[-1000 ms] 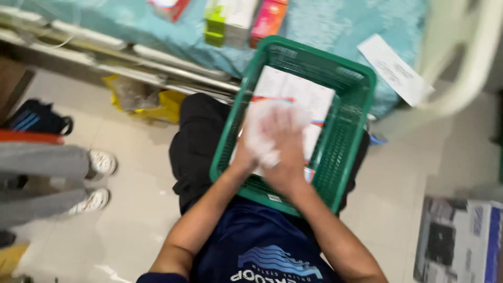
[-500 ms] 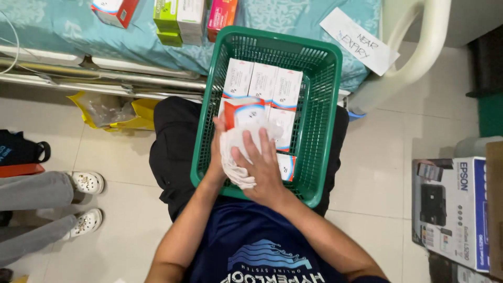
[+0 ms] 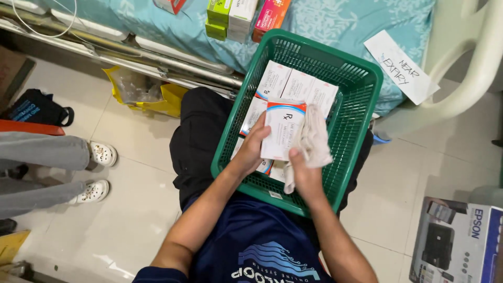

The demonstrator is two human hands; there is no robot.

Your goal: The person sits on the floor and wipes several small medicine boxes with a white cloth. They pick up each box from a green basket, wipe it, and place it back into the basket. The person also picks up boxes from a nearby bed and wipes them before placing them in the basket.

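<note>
A green plastic basket [image 3: 361, 99] rests on my lap and holds several white medicine boxes [image 3: 296, 84]. My left hand [image 3: 251, 152] grips one white box with a red and blue stripe [image 3: 280, 131], held upright over the basket. My right hand [image 3: 306, 175] holds a pale cloth [image 3: 314, 139] against the box's right side. Other boxes lie flat under the raised one.
A bed with a teal sheet [image 3: 335, 26] lies ahead, carrying green, white and pink boxes [image 3: 238, 15] and a handwritten paper note [image 3: 401, 65]. Another person's legs and white shoes [image 3: 97, 173] are at left. A printer carton [image 3: 461, 241] stands at right, a white chair [image 3: 461, 68] beyond.
The view has steadied and moved closer. My left hand has lifted one box upright out of the basket, and the cloth has shifted from on top of the boxes to its right side.
</note>
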